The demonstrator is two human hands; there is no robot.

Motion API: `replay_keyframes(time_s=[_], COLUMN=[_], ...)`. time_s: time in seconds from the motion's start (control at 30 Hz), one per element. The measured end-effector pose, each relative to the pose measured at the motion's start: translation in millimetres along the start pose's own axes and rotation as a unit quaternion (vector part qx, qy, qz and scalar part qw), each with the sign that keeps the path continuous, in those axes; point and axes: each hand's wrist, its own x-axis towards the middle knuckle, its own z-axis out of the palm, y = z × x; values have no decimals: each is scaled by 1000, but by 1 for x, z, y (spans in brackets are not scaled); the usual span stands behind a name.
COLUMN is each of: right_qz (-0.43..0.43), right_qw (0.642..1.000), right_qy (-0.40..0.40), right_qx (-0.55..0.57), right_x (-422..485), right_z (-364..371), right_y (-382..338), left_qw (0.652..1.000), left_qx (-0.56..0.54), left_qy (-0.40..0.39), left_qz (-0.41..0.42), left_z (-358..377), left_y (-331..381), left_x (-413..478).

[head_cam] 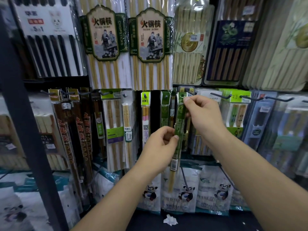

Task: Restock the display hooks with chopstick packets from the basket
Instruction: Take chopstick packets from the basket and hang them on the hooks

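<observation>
Dark green with pale print on the chopstick packet (179,129), tan sticks (171,180) below a white barcode (173,164). Beige, green-bordered hot-pot labels (103,33). White, teal-edged bags (208,204) printed with black-and-white pandas (187,195). Navy box (231,52), green dragon (229,33).

I am looking at a black metal display rack (26,130) with dark metal peg hooks (220,95) jutting out in rows. On the top row hang two tall clear packets of pale bamboo chopsticks with green-and-cream labels (103,32), side by side. A white card of black chopsticks (50,54) hangs to their left and a navy-blue packet of brown chopsticks (230,52) off to their right. The middle row carries dark brown packets with gold characters (83,130) and narrow green packets (165,107). Below hang white bags printed with pandas (186,192). A crumpled white scrap of paper (170,220) lies on the dark base (208,222).
</observation>
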Motion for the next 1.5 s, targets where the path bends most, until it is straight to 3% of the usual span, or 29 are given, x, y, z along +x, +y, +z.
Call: replay_keyframes(time_s=[0.63, 0.97, 1.07, 1.13, 1.33, 1.5], right_qz=[-4, -62, -52, -39, 29, 162], right_qw=[999, 990, 991, 993, 988, 937], right_qy=[31, 31, 31, 28, -81, -248], right_qx=[-29, -120, -118, -104, -132, -187], right_x=[11, 14, 5, -10, -107, -217], right_z=[3, -3, -8, -13, -12, 13], right_y=[13, 29, 32, 38, 100, 192], left_qw=[997, 956, 928, 927, 953, 932], left_qx=[72, 288, 364, 367, 293, 285], left_qy=[10, 45, 37, 35, 28, 0], left_qz=[17, 42, 71, 70, -69, -225], left_z=[6, 8, 4, -4, -38, -61], left_y=[-9, -4, -6, -15, -77, -162], left_x=[9, 18, 7, -8, -76, -165])
